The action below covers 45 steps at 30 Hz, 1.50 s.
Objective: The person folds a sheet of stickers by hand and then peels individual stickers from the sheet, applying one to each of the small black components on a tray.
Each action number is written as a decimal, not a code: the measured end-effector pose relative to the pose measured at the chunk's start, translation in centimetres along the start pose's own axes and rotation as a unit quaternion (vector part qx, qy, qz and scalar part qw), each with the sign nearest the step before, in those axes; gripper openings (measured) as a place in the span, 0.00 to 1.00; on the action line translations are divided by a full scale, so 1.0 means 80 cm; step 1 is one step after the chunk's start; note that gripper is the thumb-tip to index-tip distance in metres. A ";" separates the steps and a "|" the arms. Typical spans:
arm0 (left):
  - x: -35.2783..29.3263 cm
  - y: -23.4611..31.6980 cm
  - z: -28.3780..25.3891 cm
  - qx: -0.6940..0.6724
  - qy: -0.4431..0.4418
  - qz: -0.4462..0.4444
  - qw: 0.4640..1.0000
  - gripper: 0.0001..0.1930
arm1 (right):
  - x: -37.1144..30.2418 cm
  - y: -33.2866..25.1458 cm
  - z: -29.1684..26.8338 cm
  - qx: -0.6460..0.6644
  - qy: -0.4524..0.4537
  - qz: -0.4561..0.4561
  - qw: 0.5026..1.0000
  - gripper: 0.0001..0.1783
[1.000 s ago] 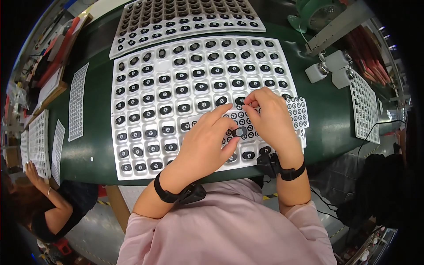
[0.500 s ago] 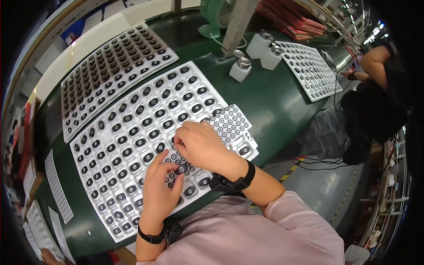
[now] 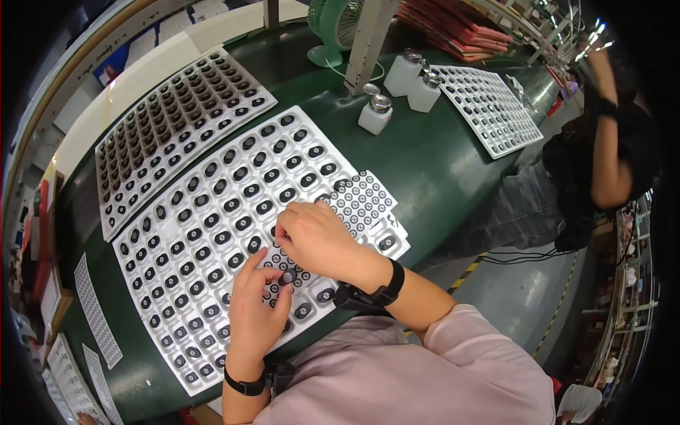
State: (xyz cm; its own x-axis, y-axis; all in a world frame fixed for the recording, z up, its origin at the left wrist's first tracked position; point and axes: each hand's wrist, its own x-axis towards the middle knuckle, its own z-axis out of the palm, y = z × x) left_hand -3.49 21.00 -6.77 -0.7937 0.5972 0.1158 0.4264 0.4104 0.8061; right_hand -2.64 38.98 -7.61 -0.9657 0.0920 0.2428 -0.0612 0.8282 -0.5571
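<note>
A white tray [image 3: 168, 225] lies before me, its pockets filled with small black oval parts. Between the thumb and index finger of my left hand [image 3: 256, 308] is a small dark round-topped part [image 3: 287, 277], held over the tray's near side. My right hand [image 3: 316, 237] is beside it, fingertips pinched close together; whatever they hold is hidden. White sheet material with round black-and-white stickers [image 3: 366, 200] lies on the tray, right of my right hand. More such stickers show under my left fingers; my right hand hides whether the sheet is continuous.
A second filled tray [image 3: 152, 161] lies behind, and another tray [image 3: 492, 113] lies far right. White pump bottles [image 3: 374, 119] and a green fan [image 3: 327, 35] stand at the back. Sticker strips [image 3: 97, 312] lie left. A co-worker's arm [image 3: 608, 152] is raised at right.
My hands keep nearly the same pose over the tray. The view has shifted slightly. The co-worker at right has lifted an arm away from the far tray.
</note>
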 end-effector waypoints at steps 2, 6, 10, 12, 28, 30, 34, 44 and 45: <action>0.001 0.000 0.001 -0.002 0.000 0.004 1.000 0.11 | -0.001 0.003 0.003 0.001 0.009 -0.004 1.000 0.04; 0.001 0.001 0.002 0.002 -0.001 0.000 1.000 0.12 | -0.005 0.003 0.003 0.021 0.012 -0.014 1.000 0.04; 0.002 0.005 0.006 0.010 0.007 0.010 1.000 0.12 | -0.007 0.010 -0.023 0.092 0.023 -0.035 0.995 0.04; 0.005 0.011 0.006 0.015 0.021 0.022 0.999 0.12 | -0.004 0.014 -0.045 0.127 0.031 -0.052 0.990 0.04; -0.021 0.044 -0.042 -0.103 0.174 -0.054 0.978 0.12 | -0.064 0.260 -0.354 0.353 0.071 0.231 0.904 0.09; -0.015 0.054 -0.053 -0.106 0.187 -0.080 0.973 0.12 | -0.093 0.295 -0.376 0.352 0.104 0.272 0.890 0.09; 0.009 0.065 -0.070 -0.171 0.195 -0.119 0.959 0.13 | -0.101 0.287 -0.376 0.420 0.136 0.294 0.848 0.09; 0.055 0.115 -0.024 -0.277 0.185 0.030 0.942 0.16 | 0.045 0.095 -0.266 0.519 -0.083 0.038 0.850 0.05; 0.062 0.126 -0.020 -0.271 0.178 0.056 0.944 0.16 | 0.053 0.083 -0.261 0.520 -0.104 0.027 0.847 0.05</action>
State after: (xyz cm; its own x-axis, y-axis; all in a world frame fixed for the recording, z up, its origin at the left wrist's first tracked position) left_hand -3.87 26.97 2.86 -0.8939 0.3058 0.3278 0.3079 -0.1127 0.9447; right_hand -1.91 56.40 6.34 -0.9911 -0.0742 0.1106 -0.1012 -0.1197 -0.9876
